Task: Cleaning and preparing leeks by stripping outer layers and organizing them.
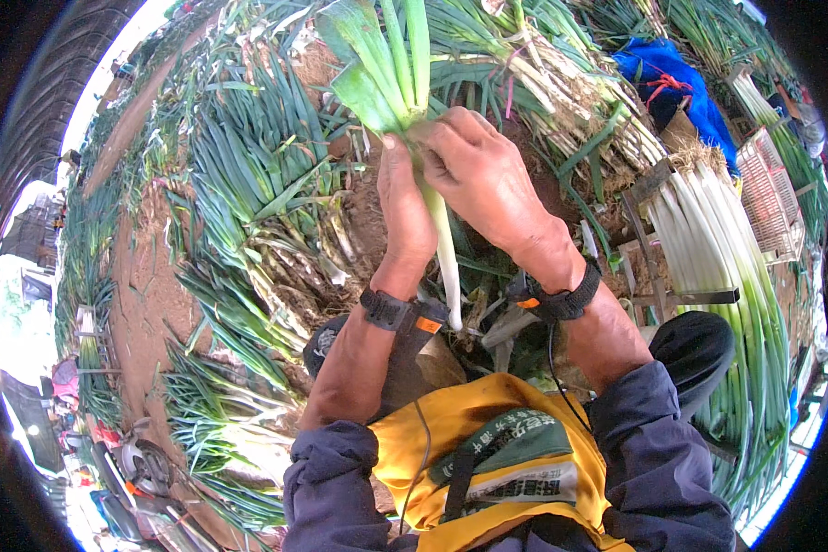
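A long green onion (446,253) is held upright in front of me, its wide green leaves pointing away and its white root end hanging toward my lap. My left hand (405,202) is closed around the stalk from the left, thumb up along it. Fingers of my right hand (483,175) are bent and pinched on the same onion, just where the leaves split from the stalk. Some of the stalk is hidden between the two hands. Below them, trimmings and dirt lie near my knees.
Untrimmed green onions (258,147) lie in heaps to the left, with another pile (561,83) ahead. At right, a bundle of clean white-stalked onions (708,230) rests on a metal rack (653,267), beside a plastic crate (771,198) and blue cloth (708,101). Brown soil (147,304) shows at left.
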Demonstrator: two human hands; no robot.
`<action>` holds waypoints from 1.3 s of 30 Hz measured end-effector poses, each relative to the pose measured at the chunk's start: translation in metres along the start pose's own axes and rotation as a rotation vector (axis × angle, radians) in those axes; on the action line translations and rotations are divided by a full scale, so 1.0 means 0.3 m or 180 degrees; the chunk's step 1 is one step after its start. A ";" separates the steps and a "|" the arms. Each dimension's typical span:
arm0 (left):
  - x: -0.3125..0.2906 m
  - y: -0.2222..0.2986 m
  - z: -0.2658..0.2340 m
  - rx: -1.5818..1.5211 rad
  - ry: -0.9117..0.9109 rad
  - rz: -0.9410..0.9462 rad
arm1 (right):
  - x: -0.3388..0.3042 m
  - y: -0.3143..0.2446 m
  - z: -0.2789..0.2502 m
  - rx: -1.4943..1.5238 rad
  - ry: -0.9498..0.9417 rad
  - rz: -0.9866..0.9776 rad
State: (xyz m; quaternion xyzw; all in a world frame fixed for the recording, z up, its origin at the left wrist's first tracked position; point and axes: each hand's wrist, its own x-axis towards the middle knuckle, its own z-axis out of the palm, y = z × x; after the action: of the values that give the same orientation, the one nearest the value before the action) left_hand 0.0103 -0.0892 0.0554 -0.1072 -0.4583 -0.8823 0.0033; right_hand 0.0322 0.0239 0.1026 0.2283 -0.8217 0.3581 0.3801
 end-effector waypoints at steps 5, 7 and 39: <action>-0.014 0.006 0.014 0.0068 0.0000 0.0118 | -0.019 -0.003 0.013 0.0179 -0.0057 0.0449; -0.019 -0.002 0.044 -0.0002 0.0116 0.0153 | -0.031 -0.011 0.015 0.0448 0.0178 0.0685; 0.016 0.042 0.025 -0.0387 0.0082 -0.0116 | 0.005 -0.016 0.018 0.0433 0.0213 0.1298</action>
State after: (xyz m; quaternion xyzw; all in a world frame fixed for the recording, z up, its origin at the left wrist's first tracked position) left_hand 0.0083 -0.0901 0.0708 -0.0875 -0.4056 -0.9097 -0.0134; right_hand 0.0320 0.0165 0.1033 0.0705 -0.8117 0.4896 0.3106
